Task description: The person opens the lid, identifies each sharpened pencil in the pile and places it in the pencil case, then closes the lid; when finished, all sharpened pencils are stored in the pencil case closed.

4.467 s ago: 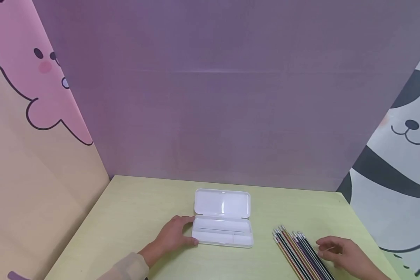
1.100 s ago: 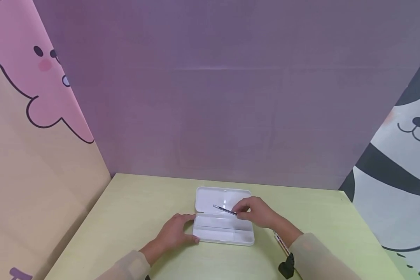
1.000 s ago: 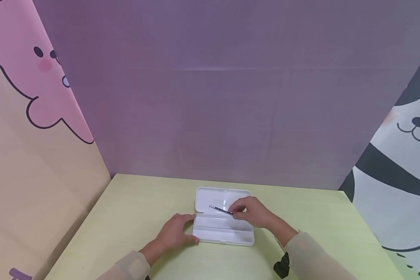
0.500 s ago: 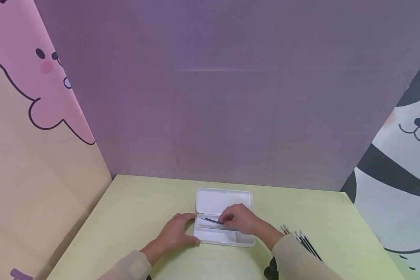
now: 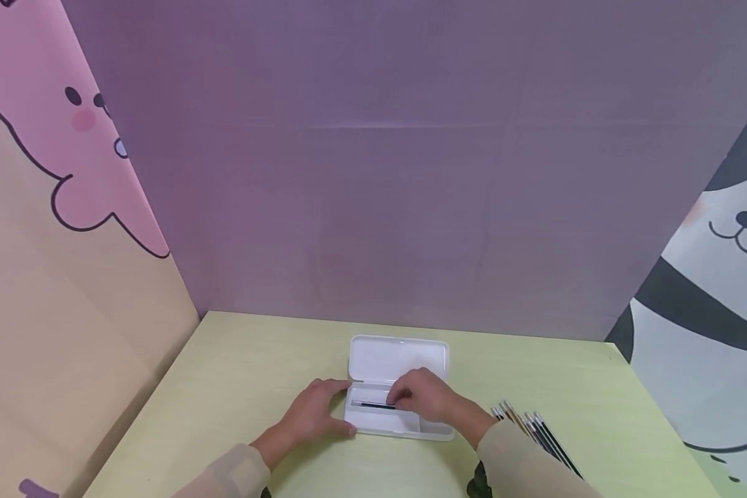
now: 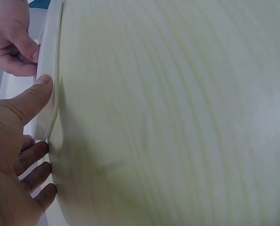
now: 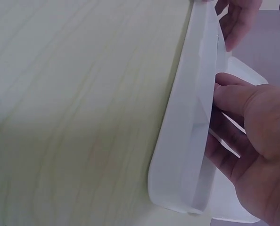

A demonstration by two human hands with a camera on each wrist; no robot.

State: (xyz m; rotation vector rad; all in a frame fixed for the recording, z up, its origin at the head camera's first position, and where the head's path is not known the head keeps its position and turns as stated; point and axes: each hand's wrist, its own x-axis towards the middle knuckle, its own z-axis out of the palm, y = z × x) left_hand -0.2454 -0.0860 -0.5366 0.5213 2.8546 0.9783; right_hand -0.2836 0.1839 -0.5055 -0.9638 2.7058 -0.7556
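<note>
A white plastic pencil case (image 5: 382, 420) lies open on the table, its lid (image 5: 398, 356) folded back. My left hand (image 5: 311, 415) holds the case's left end, thumb at the front corner and index finger at the back; in the left wrist view the thumb presses the wall (image 6: 48, 106). My right hand (image 5: 428, 395) reaches into the case and pinches a dark pencil (image 5: 373, 405), which lies lengthwise in the long back compartment with its pale end to the left. The fingers hide the pencil's right part. In the right wrist view, the right fingertips dip behind the front wall (image 7: 177, 141).
Several pencils (image 5: 550, 439), dark and orange-toned, lie side by side on the table right of the case, partly hidden by the right sleeve (image 5: 529, 463). A purple panel (image 5: 373, 207) stands along the table's back edge, with cartoon-printed walls at both sides.
My right hand has gone from beside the pencils to the case with one dark pencil, then lowered it from in front of the lid into the back compartment. My left hand has stayed put.
</note>
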